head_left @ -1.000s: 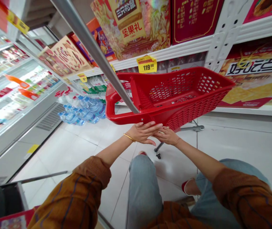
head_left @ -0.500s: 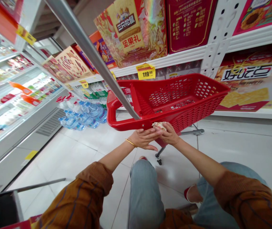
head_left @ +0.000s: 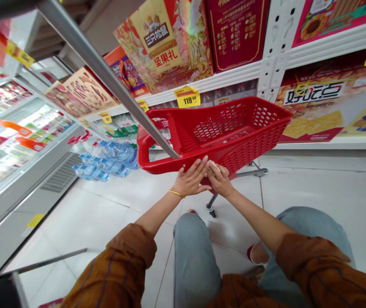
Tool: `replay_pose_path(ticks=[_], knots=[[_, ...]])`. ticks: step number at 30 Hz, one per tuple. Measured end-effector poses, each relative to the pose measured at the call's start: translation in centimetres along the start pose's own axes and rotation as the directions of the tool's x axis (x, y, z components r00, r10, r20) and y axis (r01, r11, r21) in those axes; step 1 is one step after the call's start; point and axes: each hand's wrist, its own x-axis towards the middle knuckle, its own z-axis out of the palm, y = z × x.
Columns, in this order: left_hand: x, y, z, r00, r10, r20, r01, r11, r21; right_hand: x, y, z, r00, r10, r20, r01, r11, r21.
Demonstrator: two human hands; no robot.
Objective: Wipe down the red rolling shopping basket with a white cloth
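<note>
Head view looks down on a person crouched on the white tiled floor (head_left: 314, 188) in front of a red perforated plastic trolley basket (head_left: 253, 141), with both arms stretched to its near lower edge. Compared with a second ago, the left hand (head_left: 189, 182) no longer lies flat across the right one below the rim. It has risen, and its fingers (head_left: 202, 164) now point upward, spread and pressed flat against the red wall, loose and grasping nothing. The right hand (head_left: 220, 183) has come up with it and sits just beside, touching the left. Its fingers are curled over a small pale crumpled wad (head_left: 213, 164), which came fully into sight half a second ago and now shows only as a sliver between the two hands, held against the basket's edge. Judging from this, the work of pressing the wad on the plastic has moved slightly up the wall, with the left hand bracing the basket. A slanting grey metal pole (head_left: 105, 72) crosses above the hands, and a yellow price tag (head_left: 187, 96) hangs on the white shelf behind.
</note>
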Motion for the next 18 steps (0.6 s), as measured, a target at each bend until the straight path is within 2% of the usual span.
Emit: replay_pose_path(ticks=[7, 10, 13, 18], knots=[[-0.4, -0.5, 1.2, 0.988, -0.156, 0.009, 0.156, 0.988, -0.014, -1.7, 0.4, 0.1, 0.988, -0.037, 0.15, 0.041, 0.999, -0.026], [-0.7, -0.9, 1.7, 0.974, -0.219, 0.062, 0.222, 0.974, -0.052, -2.9, 0.5, 0.6, 0.979, -0.049, 0.2, 0.057, 0.998, -0.037], [-0.9, -1.5, 2.1, 0.966, -0.236, 0.101, 0.243, 0.968, -0.06, -4.4, 0.8, 1.4, 0.958, -0.086, 0.272, 0.091, 0.996, -0.008], [-1.0, -2.9, 2.4, 0.973, -0.206, 0.099, 0.212, 0.976, -0.055, -6.3, 2.3, 2.7, 0.91, -0.183, 0.373, 0.154, 0.982, 0.108]])
